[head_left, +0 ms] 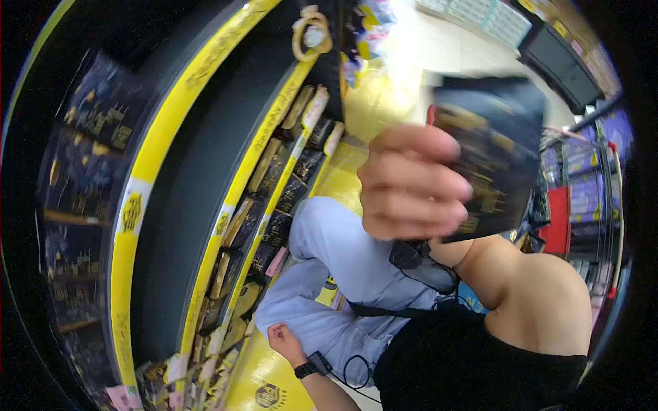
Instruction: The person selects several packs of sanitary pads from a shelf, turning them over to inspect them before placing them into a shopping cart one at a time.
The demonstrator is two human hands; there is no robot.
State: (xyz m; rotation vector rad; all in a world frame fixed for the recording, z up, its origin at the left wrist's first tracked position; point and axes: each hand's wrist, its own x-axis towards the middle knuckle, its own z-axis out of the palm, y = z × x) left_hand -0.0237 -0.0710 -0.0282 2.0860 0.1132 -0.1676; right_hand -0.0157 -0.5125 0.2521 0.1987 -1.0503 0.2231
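My right hand (415, 185) is raised close to the camera, its fingers wrapped round the edge of a black packet (504, 157) with gold print. Both are blurred, and I cannot read the print. My left hand (284, 342) rests by my bent knee in blue trousers, its fingers curled in, with nothing visible in them. A black watch (314, 366) sits on that wrist. Similar dark packs with gold print (277, 226) stand in rows on the lower shelves beside my legs.
Shelves with yellow edge strips (147, 164) run along my left, with more dark packs (79, 205) at the far left. A ring-shaped sign (312, 34) hangs at the shelf end. To the right stands a wire cart (610, 198) near purple packages (576, 154).
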